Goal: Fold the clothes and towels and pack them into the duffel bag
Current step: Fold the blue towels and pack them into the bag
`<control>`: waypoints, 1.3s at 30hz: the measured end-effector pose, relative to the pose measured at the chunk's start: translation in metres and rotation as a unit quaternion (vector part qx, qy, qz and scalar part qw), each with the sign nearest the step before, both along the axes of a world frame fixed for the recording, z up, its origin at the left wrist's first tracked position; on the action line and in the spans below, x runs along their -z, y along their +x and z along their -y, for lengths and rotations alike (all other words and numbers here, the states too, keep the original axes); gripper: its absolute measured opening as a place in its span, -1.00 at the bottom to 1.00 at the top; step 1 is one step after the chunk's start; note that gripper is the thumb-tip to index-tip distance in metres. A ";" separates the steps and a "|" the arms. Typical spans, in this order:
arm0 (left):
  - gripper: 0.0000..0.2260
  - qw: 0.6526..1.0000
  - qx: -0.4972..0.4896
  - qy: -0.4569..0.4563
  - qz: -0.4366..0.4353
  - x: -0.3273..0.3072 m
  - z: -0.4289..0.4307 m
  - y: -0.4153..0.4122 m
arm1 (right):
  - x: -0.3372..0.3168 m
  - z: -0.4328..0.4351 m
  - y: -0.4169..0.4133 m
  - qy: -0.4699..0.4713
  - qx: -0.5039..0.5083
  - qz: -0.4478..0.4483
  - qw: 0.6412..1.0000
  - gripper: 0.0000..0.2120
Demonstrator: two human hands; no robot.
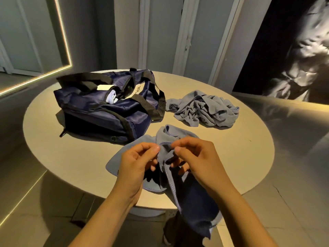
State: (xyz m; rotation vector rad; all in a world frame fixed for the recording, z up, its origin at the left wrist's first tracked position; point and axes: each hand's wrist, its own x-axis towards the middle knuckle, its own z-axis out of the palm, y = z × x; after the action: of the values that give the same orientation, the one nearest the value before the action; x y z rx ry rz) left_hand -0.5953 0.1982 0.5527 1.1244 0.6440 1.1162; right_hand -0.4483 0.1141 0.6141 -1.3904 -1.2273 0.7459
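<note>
**Loose towel, thin pinch: where the fold could slip**

The round tabletop [71, 157] carries everything, and its near edge is the main hazard. Much of the blue towel [192, 196] hangs past that edge toward the floor, so the weight of the hanging part would likely drag the rest off if the grip loosened.

The navy duffel bag [99, 111] sits at the far left, unzipped, with something pale [112, 98] already showing inside. Its mouth has sagged and a black strap [85, 81] lies across the opening. A folded piece pushed in as things stand may catch on the strap or come undone against the collapsed sides.

A crumpled grey-blue pile [203, 109] lies just right of the bag, not yet folded. It sits near enough the working spot that a towel shaken out wide could sweep into it.

The towel in hand is bunched and twisted, with part resting on the tabletop in front of the bag. Folding it from this state would probably give a crooked result unless its corners are found first.

The left hand [137, 163] and right hand [199, 157] are close together above the near edge. Each has its fingers curled and nips the towel's upper hem between thumb and forefinger. Neither touches anything else.
</note>
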 end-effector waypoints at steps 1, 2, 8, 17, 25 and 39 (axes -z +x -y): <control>-0.85 1.000 0.009 -0.001 0.002 0.000 0.000 0.000 | -0.001 0.001 0.003 -0.016 -0.016 -0.015 1.000 -0.80; -0.88 1.000 0.017 -0.002 0.004 -0.001 0.000 -0.001 | -0.001 0.001 0.006 -0.027 -0.027 -0.025 0.999 -0.77; -0.83 0.999 0.040 -0.006 0.003 -0.005 0.002 0.000 | 0.000 0.004 0.020 -0.027 -0.070 0.022 0.997 -0.92; -0.77 0.998 0.056 -0.020 -0.001 -0.008 0.005 0.001 | -0.001 -0.010 0.029 0.018 -0.093 0.156 0.983 -0.96; -0.80 0.998 0.056 0.008 -0.006 -0.007 0.004 0.000 | 0.000 -0.011 0.027 0.015 -0.104 0.171 0.980 -0.94; -0.79 0.996 0.081 0.022 -0.019 -0.005 0.004 0.001 | -0.021 -0.022 0.029 0.006 -0.091 0.354 0.931 -0.77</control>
State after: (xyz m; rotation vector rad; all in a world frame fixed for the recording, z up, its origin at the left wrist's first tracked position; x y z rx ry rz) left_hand -0.5939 0.1940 0.5573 1.2164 0.5501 0.9765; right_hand -0.4192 0.1360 0.6346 -1.6100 -1.9351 0.3490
